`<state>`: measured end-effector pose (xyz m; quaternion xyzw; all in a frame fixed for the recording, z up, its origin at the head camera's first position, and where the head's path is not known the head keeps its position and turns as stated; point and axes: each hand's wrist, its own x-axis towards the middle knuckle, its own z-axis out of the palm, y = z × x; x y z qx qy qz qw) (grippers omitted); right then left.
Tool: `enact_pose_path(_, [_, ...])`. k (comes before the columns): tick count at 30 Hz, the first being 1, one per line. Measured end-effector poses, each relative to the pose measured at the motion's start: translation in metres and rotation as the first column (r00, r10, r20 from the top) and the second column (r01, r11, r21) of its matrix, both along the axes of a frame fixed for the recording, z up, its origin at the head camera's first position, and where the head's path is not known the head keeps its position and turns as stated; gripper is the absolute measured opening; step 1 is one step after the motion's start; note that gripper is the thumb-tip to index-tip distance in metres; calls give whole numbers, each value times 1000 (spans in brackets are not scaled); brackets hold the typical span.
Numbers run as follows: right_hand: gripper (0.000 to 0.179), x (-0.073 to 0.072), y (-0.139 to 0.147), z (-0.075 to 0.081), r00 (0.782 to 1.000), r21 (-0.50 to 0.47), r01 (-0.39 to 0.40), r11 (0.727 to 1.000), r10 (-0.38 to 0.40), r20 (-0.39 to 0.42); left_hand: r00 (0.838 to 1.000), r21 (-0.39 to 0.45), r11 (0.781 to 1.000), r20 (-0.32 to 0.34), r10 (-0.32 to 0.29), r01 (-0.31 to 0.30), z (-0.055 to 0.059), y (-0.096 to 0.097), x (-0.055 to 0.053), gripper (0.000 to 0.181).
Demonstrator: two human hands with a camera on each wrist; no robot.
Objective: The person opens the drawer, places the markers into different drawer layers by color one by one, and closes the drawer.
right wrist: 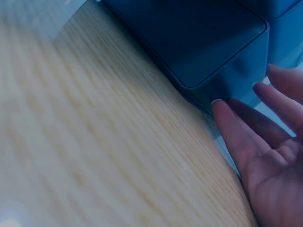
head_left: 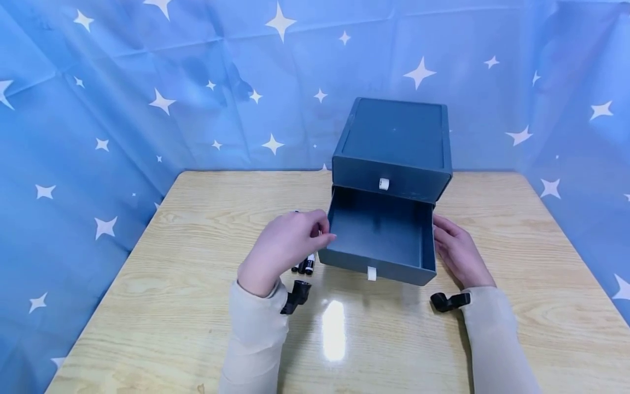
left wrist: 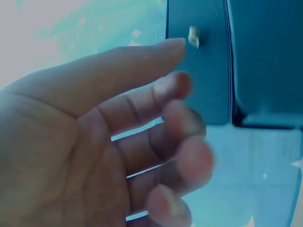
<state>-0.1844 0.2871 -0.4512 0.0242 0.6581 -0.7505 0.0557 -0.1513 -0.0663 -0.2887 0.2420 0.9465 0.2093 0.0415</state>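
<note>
A dark blue two-drawer box stands at the back of the table, its upper drawer closed. The lower drawer is pulled well out, with its bare floor showing. My left hand hovers at the left side of that drawer, fingers loosely bent and holding nothing. In the left wrist view, thumb and fingertips stand apart. Beneath this hand lie several black-and-white marker pens, partly hidden by it. My right hand is against the drawer's right side, and the right wrist view shows its fingers extended beside the box corner.
White pull tabs show on the upper and lower drawer fronts. Behind the wooden table hangs a blue star-patterned cloth, which also runs along both sides. A black wrist mount sticks out from the left sleeve.
</note>
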Motion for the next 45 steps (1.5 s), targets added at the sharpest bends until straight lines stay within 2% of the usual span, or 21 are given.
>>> enact_pose_path(3, [51, 0, 0, 1, 1000, 1, -3, 1000, 3, 4, 1000, 34, 999, 11, 25, -25, -3, -7, -6, 14])
enact_pose_path(8, [52, 1, 0, 0, 1000, -12, 1, 1000, -1, 7, 997, 90, 994, 57, 57, -62, -9, -18, -15, 25])
enact_pose_path(13, [53, 2, 0, 1, 1000, -31, 2, 1000, -2, 8, 989, 105, 988, 100, 106, -117, -16, -28, -27, 29])
enact_pose_path(19, [52, 2, 0, 2, 1000, -25, 4, 1000, -4, 4, 983, 148, 974, 93, 157, -170, -27, -36, -42, 27])
enact_pose_path(24, [51, 1, 0, 2, 1000, -20, 0, 1000, 0, -4, 984, 172, 969, 60, 170, -178, -40, -42, -53, 21])
enact_pose_path(32, [52, 1, 0, 2, 1000, -21, -5, 1000, 5, 0, 967, 194, 947, 69, 245, -254, -63, -48, -70, 23])
enact_pose_path(39, [52, 2, 0, 1, 1000, -25, -14, 1000, 14, -9, 950, 173, 936, 127, 286, -305, -88, -51, -79, 39])
enact_pose_path(42, [52, 3, -1, 2, 1000, -20, -16, 1000, 15, -8, 940, 150, 932, 142, 310, -330, -95, -51, -81, 38])
enact_pose_path(45, [52, 2, -1, 2, 1000, -16, -13, 1000, 13, -3, 929, 136, 928, 188, 320, -347, -102, -51, -83, 32])
